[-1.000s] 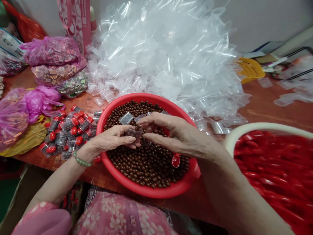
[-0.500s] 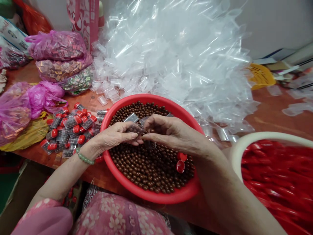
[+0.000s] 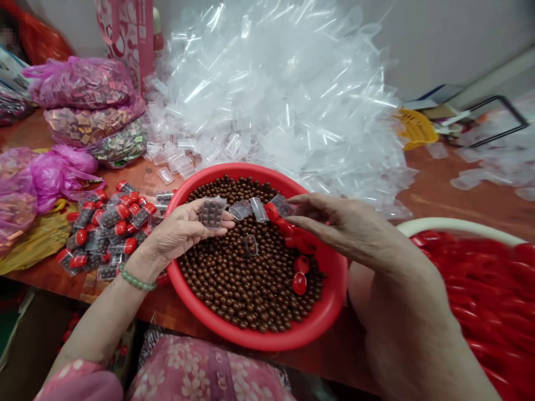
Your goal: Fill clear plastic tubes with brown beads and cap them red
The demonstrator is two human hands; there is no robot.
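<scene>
My left hand [image 3: 184,229] holds a clear case filled with brown balls [image 3: 212,214] over the left part of a red basin [image 3: 251,341]. Brown balls [image 3: 238,278] fill the basin. My right hand [image 3: 326,217] is over the basin's right side, thumb and fingers beside red caps [image 3: 288,227] and a clear case [image 3: 281,205]; whether it grips one of them I cannot tell. Other clear cases [image 3: 259,209] lie on the balls between the hands, with one more [image 3: 251,245] lower down. Two red caps [image 3: 300,283] rest at the right.
Capped, filled cases [image 3: 112,223] are heaped left of the basin. Behind it rises a large pile of clear cases [image 3: 271,106]. Pink bags [image 3: 87,83] stand at the back left, a white tub of red caps [image 3: 480,284] at the right, and a yellow basket [image 3: 418,128] farther back.
My hands have moved apart, the right one toward the basin's right side. The filled case stays in my left hand. More red caps now show near my right hand, and the view has shifted.
</scene>
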